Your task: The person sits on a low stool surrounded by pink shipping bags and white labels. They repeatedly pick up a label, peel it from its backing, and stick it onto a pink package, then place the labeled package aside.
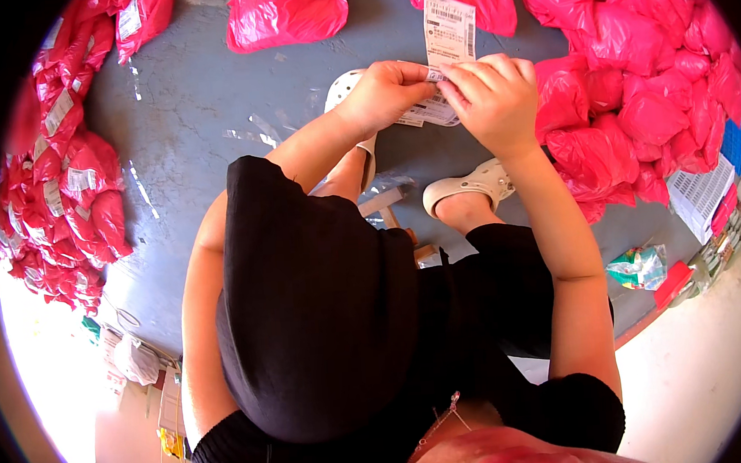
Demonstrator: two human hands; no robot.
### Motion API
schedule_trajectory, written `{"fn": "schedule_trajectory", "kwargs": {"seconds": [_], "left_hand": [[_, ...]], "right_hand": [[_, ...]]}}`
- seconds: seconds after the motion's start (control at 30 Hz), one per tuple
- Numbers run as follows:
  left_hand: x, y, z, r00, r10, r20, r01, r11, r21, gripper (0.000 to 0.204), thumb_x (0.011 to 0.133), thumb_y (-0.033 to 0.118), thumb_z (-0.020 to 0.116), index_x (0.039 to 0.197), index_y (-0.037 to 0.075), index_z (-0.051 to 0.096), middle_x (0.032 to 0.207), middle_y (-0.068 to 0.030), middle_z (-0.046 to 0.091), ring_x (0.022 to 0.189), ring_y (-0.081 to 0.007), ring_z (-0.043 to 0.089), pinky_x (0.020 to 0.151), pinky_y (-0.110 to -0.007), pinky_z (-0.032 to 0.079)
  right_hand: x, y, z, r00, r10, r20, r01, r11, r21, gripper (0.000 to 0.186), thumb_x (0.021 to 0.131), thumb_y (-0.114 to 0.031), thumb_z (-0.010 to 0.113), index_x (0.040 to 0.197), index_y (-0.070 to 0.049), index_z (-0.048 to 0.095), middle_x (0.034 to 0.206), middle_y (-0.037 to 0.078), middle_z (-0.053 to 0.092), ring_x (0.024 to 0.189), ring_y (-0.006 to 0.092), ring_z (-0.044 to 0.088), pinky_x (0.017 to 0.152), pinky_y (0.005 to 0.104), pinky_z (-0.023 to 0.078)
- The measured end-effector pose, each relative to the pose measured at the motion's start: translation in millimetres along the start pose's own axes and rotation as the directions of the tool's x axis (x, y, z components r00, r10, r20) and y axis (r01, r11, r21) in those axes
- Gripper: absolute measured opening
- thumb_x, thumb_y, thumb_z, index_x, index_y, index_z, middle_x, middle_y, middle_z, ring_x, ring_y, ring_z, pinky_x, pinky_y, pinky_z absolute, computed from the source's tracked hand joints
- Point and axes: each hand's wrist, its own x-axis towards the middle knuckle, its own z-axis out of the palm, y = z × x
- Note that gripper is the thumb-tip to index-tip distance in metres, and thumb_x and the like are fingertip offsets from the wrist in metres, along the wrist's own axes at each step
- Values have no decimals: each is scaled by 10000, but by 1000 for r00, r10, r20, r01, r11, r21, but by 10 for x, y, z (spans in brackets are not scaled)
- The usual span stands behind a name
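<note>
Between my two hands is a strip of white shipping labels (451, 33) with black print and barcodes. My left hand (383, 95) is closed, thumb and fingertips pinching the strip's left edge. From the other side my right hand (496, 103) pinches the same strip, its fingers bent over the paper. One label stands up beyond my fingertips, and more of the paper (440, 113) hangs below them. The exact spot where the fingertips meet is partly hidden.
Pink plastic parcels are heaped at the right (625, 89) and the left (79, 181), with another parcel (285, 14) ahead. Tape scraps (262, 129) lie on the grey floor (176, 99). My feet wear cream clogs (474, 183). A white crate (698, 199) stands at right.
</note>
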Motion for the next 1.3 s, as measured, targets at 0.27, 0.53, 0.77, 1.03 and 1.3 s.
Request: {"fn": "schedule_trajectory", "kwargs": {"seconds": [0.27, 0.53, 0.77, 1.03, 1.3], "left_hand": [[133, -310, -56, 998, 1, -68, 16, 965, 260, 162, 873, 157, 598, 833, 13, 663, 615, 21, 512, 575, -47, 410, 499, -256, 365], [240, -309, -127, 995, -91, -47, 99, 973, 211, 151, 862, 142, 595, 883, 5, 656, 645, 7, 553, 599, -64, 450, 537, -271, 392], [49, -648, -507, 911, -413, 18, 409, 906, 108, 126, 841, 143, 633, 808, 24, 656, 693, 27, 552, 638, -71, 483, 563, -268, 404], [-65, -674, -432, 895, -424, 139, 433, 900, -43, 101, 841, 131, 617, 811, 45, 662, 724, 28, 566, 677, -57, 471, 608, -229, 387], [-17, -470, -382, 894, -428, 133, 425, 904, 56, 172, 865, 155, 631, 954, 14, 673, 808, 6, 631, 696, -55, 512, 618, -220, 406]], "right_hand": [[-149, 76, 311, 996, 52, 79, -63, 986, 155, 72, 671, -150, 708, 711, -140, 649, 665, -42, 609, 672, 143, 571, 649, 323, 380], [-170, 410, 456, 576, 573, 583, -812, 323, 486, 84, 774, -126, 636, 761, -55, 680, 602, 16, 588, 596, 74, 538, 577, 265, 416], [107, 1908, 39, 452, 868, 204, -623, 144, 769, 109, 859, -90, 609, 875, 6, 658, 775, -10, 609, 688, 68, 543, 625, 211, 440], [487, 1701, 474, 945, 74, -320, -154, 960, -235, 54, 728, -180, 680, 686, -157, 654, 658, 0, 628, 601, 219, 600, 532, 355, 441], [16, 1364, 1145, 982, 188, -30, -190, 956, -224, 148, 789, -295, 654, 807, -159, 710, 831, -18, 692, 775, 205, 630, 724, 360, 449]]}}
